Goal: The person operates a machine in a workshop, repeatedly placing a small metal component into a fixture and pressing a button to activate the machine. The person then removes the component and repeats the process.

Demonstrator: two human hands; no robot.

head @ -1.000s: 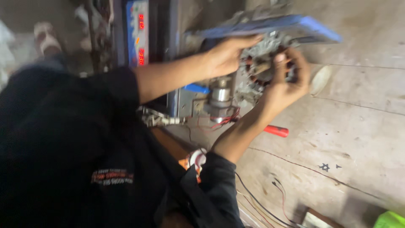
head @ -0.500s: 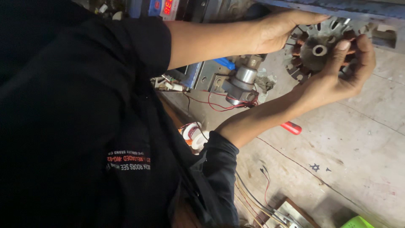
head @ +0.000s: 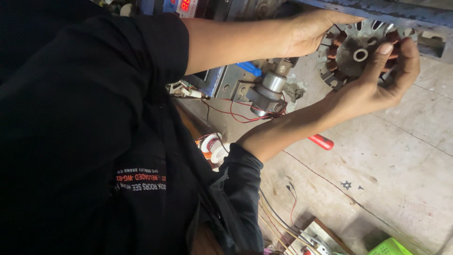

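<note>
A round metal stator [head: 348, 61] with copper-wound coils around its rim and a central hub is held up between both hands at the upper right. My left hand [head: 311, 30] comes in from above and grips its upper left edge. My right hand [head: 380, 82] cups it from below, thumb pressed on the face near the hub. Both arms stretch out from my black short-sleeved shirt on the left. The stator's far edge sits against a blue-grey metal bar [head: 401, 14].
A small cylindrical metal motor part [head: 270, 89] with thin red wires sits below my left forearm. A red-handled tool [head: 322, 141] lies on the worn wooden surface [head: 391, 156]. A blue device with a red digit display [head: 184, 5], a white spool [head: 214, 147], loose wires [head: 283, 222] and a green object [head: 389, 246] are around.
The view has shifted, so the hands and stator now sit higher and further right. The stator's flat face has turned into view, and my right thumb now rests near its hub.
</note>
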